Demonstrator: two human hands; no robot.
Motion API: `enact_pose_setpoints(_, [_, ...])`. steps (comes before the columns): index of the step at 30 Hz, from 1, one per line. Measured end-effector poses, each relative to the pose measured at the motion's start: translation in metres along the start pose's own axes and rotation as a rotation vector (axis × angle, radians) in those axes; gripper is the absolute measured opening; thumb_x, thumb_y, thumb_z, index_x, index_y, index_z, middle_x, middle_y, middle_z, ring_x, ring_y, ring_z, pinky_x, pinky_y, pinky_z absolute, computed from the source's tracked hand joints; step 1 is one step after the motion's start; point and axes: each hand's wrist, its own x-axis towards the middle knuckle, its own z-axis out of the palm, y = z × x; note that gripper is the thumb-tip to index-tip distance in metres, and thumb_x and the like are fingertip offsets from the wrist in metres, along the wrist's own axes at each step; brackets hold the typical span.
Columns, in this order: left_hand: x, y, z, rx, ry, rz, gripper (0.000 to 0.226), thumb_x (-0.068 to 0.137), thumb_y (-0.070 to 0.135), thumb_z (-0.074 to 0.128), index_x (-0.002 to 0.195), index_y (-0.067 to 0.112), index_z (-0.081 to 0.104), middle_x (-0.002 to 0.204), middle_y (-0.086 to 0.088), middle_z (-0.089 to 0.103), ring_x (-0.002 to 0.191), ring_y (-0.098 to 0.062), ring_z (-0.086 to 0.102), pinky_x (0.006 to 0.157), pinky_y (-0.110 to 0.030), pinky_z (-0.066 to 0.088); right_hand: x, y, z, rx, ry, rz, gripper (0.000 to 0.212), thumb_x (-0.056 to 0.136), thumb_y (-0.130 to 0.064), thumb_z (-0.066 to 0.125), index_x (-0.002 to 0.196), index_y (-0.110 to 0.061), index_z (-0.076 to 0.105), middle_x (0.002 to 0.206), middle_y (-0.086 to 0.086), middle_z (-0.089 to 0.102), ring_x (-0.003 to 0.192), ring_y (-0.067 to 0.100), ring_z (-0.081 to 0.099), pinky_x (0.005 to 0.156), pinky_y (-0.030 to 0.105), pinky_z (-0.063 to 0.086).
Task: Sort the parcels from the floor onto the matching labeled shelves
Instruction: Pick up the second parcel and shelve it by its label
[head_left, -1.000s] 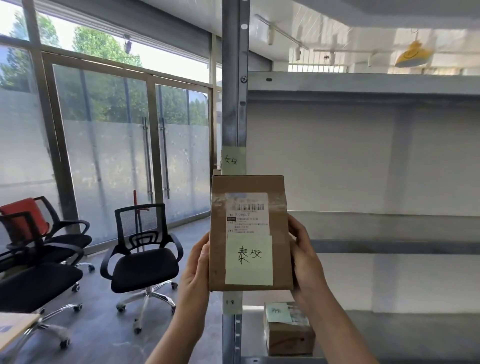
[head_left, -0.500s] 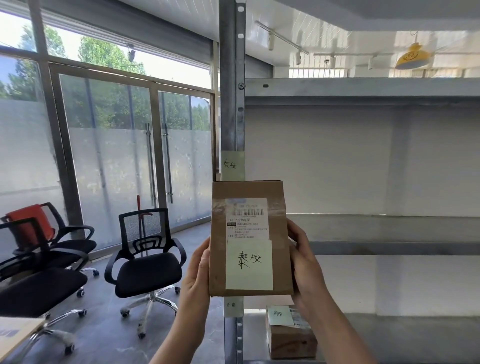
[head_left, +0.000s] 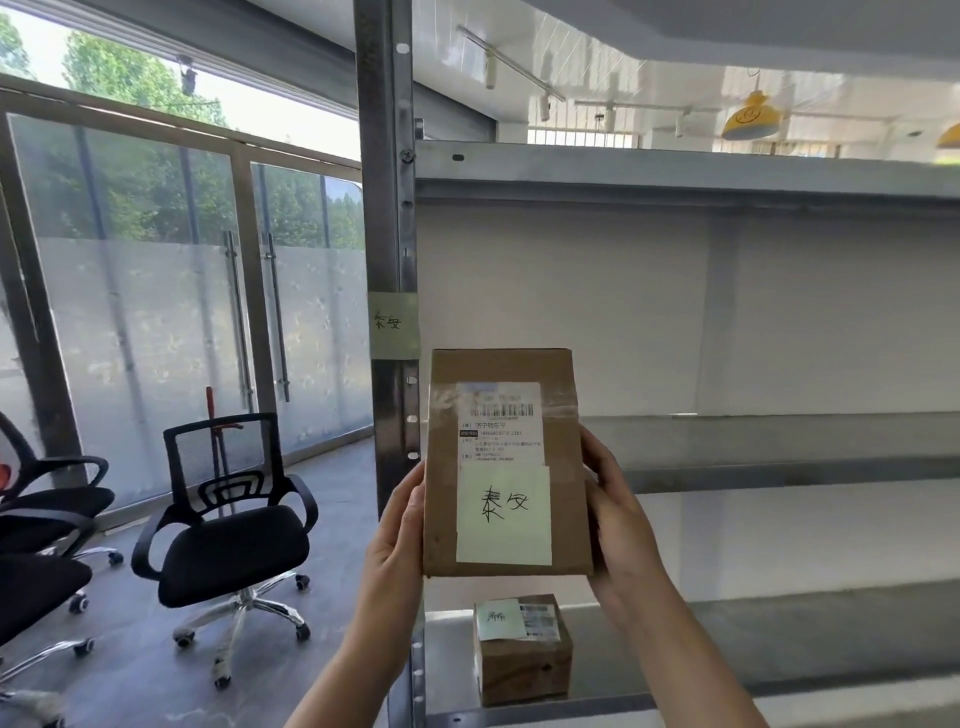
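I hold a flat brown cardboard parcel (head_left: 506, 462) upright in front of me, its face toward me. It carries a white shipping label and a pale green note with two handwritten characters. My left hand (head_left: 400, 535) grips its left edge and my right hand (head_left: 615, 514) its right edge. A green note (head_left: 393, 325) with the same characters is stuck on the metal shelf post (head_left: 384, 208), just up and left of the parcel. The middle shelf (head_left: 779, 447) lies behind the parcel. A smaller brown parcel (head_left: 522, 649) with its own green note sits on the lower shelf (head_left: 779, 644).
The metal rack fills the right half, with an upper shelf (head_left: 675, 176) overhead. To the left stand black office chairs (head_left: 228, 525) on a grey floor before frosted glass doors (head_left: 249, 338).
The parcel has shifted right, from in front of the post to in front of the shelf bay, still held in both hands. The view has turned slightly right and up.
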Motion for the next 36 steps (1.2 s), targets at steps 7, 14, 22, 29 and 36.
enact_pose_setpoints(7, [0.018, -0.01, 0.024, 0.062, -0.108, -0.028, 0.039, 0.106, 0.037, 0.039, 0.141, 0.041, 0.054, 0.13, 0.012, 0.07, 0.119, -0.007, 0.066, 0.096, -0.029, 0.055, 0.016, -0.014, -0.036, -0.095, -0.027, -0.005, 0.038, 0.103, -0.02, 0.05, 0.131, -0.042, 0.062, 0.123, -0.003, 0.073, 0.117, 0.023, 0.068, 0.095, 0.046, 0.055])
enact_pose_setpoints(14, [0.049, -0.007, 0.038, 0.12, -0.125, -0.011, 0.041, 0.108, 0.035, 0.035, 0.144, 0.036, 0.053, 0.136, 0.015, 0.066, 0.13, -0.006, 0.056, 0.11, -0.029, 0.042, 0.052, -0.017, -0.051, -0.23, -0.054, -0.026, 0.032, 0.103, -0.033, 0.05, 0.128, -0.048, 0.064, 0.139, -0.005, 0.061, 0.123, 0.013, 0.063, 0.105, 0.042, 0.049])
enact_pose_setpoints(22, [0.089, -0.009, 0.039, 0.195, -0.122, -0.113, 0.047, 0.105, 0.053, 0.028, 0.137, 0.036, 0.06, 0.128, 0.002, 0.071, 0.127, -0.021, 0.059, 0.117, -0.054, 0.036, 0.094, -0.004, -0.026, -0.326, 0.01, -0.098, 0.025, 0.102, -0.046, 0.045, 0.105, -0.045, 0.07, 0.13, 0.0, 0.057, 0.119, 0.013, 0.06, 0.102, 0.036, 0.049])
enact_pose_setpoints(29, [0.114, -0.012, 0.043, 0.206, -0.092, -0.18, 0.047, 0.105, 0.056, 0.03, 0.124, 0.032, 0.065, 0.11, -0.006, 0.076, 0.105, -0.026, 0.071, 0.106, -0.056, 0.048, 0.126, -0.004, -0.029, -0.378, -0.01, -0.061, 0.023, 0.105, -0.043, 0.042, 0.118, -0.036, 0.06, 0.136, -0.003, 0.046, 0.124, 0.013, 0.052, 0.111, 0.035, 0.04])
enact_pose_setpoints(36, [0.136, -0.012, 0.043, 0.209, -0.146, -0.299, 0.039, 0.097, 0.061, 0.041, 0.1, 0.04, 0.074, 0.113, -0.007, 0.076, 0.114, -0.033, 0.067, 0.106, -0.057, 0.048, 0.156, 0.006, -0.04, -0.471, 0.024, 0.064, 0.053, 0.1, -0.064, 0.03, 0.122, -0.026, 0.06, 0.14, 0.005, 0.053, 0.125, 0.021, 0.055, 0.115, 0.045, 0.038])
